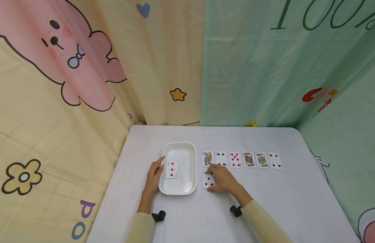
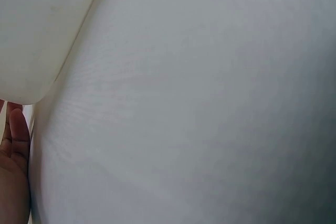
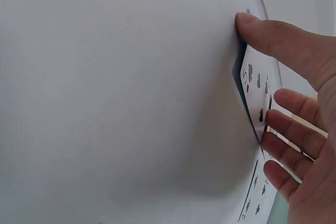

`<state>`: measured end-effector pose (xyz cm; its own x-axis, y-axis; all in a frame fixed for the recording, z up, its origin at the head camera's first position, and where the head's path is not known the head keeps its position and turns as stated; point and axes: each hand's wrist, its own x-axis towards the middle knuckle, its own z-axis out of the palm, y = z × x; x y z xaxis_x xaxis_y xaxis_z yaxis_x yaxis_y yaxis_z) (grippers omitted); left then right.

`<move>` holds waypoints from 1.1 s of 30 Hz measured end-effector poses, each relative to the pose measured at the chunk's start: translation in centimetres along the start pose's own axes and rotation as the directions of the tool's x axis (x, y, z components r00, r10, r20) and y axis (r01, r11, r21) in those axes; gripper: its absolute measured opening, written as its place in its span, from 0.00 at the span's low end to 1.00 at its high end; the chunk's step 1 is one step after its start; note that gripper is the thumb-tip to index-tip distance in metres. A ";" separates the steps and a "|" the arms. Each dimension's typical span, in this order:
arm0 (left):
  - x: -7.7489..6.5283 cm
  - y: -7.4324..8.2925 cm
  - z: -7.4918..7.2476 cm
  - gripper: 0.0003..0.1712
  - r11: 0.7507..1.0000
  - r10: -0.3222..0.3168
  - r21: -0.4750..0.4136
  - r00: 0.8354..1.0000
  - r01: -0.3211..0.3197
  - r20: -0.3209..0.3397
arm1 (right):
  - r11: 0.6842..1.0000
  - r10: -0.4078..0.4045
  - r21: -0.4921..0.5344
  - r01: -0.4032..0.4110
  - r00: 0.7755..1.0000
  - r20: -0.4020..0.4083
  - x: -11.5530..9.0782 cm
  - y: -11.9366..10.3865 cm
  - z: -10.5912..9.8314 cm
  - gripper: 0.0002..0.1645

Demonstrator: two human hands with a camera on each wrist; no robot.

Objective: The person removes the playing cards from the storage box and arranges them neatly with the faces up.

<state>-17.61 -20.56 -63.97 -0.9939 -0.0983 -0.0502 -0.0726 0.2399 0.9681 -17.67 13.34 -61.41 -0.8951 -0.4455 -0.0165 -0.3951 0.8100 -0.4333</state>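
Six face-up playing cards (image 1: 235,160) form a row on the white surface (image 1: 297,202), to the right of a white tray (image 1: 180,186). Just below the row's left end, the right hand (image 1: 224,179) pinches a five of spades (image 1: 208,179) between thumb and fingertips; from the right wrist the card looks bent, its edge tipped up. One three of hearts (image 1: 172,169) lies face up inside the tray, left of its middle. The left hand (image 1: 154,174) rests against the tray's left rim, fingers loosely extended. Both sleeves (image 1: 265,221) are pale yellow.
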 end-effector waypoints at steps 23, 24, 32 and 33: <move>0.2 -0.4 -0.2 0.23 1.000 0.017 -0.017 1.000 -0.017 -0.005 | 0.999 0.015 0.038 -0.010 0.992 -0.123 1.4 -0.8 -2.5 0.44; 0.2 -0.4 -0.2 0.24 1.000 0.020 -0.014 1.000 -0.020 -0.004 | 0.999 0.009 0.043 -0.003 0.991 -0.133 1.5 -0.9 -2.6 0.44; -0.1 -0.2 -0.1 0.25 1.000 0.018 -0.001 1.000 -0.018 -0.001 | 0.992 -0.044 0.112 0.062 0.987 -0.154 3.3 -3.4 -3.7 0.44; -0.1 -0.1 -0.1 0.25 1.000 0.015 -0.001 1.000 -0.015 -0.003 | 0.991 -0.043 0.121 0.062 0.988 -0.147 3.5 -3.8 -3.7 0.45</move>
<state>-17.50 -20.65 -64.08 -0.9946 -0.0972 -0.0354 -0.0580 0.2402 0.9690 -20.12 10.11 -56.48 -0.8978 -0.4191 0.1353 -0.4215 0.7288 -0.5397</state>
